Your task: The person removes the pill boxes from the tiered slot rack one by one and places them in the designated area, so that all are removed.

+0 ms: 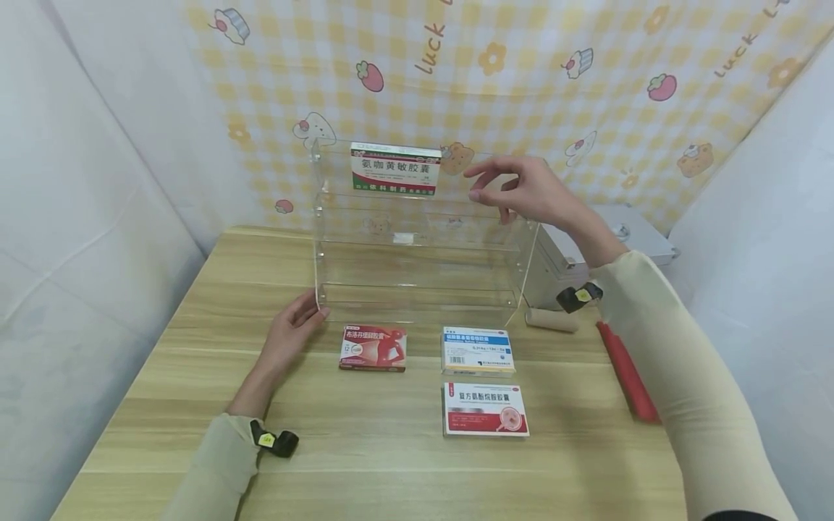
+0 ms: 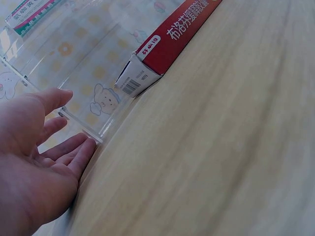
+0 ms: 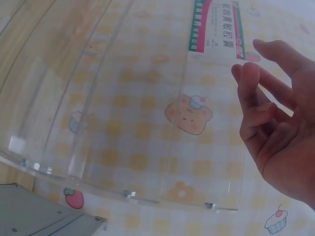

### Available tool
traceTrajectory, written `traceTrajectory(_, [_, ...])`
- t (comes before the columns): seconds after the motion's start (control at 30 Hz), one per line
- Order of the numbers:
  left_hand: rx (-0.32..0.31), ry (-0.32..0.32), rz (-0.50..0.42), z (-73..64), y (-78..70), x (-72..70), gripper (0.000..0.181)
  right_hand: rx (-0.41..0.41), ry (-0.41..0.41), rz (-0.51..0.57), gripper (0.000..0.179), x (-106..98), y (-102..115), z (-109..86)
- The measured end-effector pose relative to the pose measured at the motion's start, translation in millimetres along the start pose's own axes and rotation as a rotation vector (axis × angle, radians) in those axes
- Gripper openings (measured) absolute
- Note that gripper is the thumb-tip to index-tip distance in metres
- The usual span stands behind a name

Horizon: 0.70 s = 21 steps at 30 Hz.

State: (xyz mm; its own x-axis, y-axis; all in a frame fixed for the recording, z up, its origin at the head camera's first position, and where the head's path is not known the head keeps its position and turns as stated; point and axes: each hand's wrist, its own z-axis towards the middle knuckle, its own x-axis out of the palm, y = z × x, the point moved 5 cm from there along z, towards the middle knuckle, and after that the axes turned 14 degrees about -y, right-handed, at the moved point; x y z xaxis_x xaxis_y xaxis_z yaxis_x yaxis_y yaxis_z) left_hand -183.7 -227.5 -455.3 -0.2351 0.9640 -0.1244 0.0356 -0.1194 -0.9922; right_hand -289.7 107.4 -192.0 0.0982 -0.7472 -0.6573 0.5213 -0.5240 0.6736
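A clear acrylic display rack (image 1: 417, 275) with several tiers stands on the wooden table. A green, white and red medicine box (image 1: 395, 171) stands on its top tier, left of centre. Just right of that box hovers my right hand (image 1: 524, 189), its fingers loosely bent around nothing; the right wrist view shows a gap between fingertips and box. My left hand (image 1: 293, 329) lies at the rack's lower left corner, the fingertips (image 2: 88, 143) touching the side panel's bottom edge. Near it, a red medicine box (image 1: 373, 349) lies in front of the rack.
A blue-and-white medicine box (image 1: 478, 351) and a white-and-red medicine box (image 1: 486, 410) lie in front of the rack. To its right are a grey metal case (image 1: 554, 268), a cardboard-coloured tube (image 1: 552, 320) and a long red object (image 1: 628, 373). A patterned curtain (image 1: 404, 94) hangs behind.
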Motion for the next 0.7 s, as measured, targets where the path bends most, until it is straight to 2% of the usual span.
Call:
traceTrajectory(0.3, [0.001, -0.019, -0.006, 9.8, 25.0, -1.0, 0.064, -0.027, -0.037, 0.032, 0.03, -2.1, 7.8, 18.6])
traceTrajectory(0.57, [0.02, -0.019, -0.023, 8.6, 26.4, -1.7, 0.066, 0.01, -0.055, 0.009, 0.035, -0.3, -13.7, 40.4])
traceTrajectory(0.7, [0.023, -0.02, -0.026, 7.9, 26.4, -2.8, 0.067, 0.001, -0.053, 0.004, 0.035, 2.4, -15.6, 48.9])
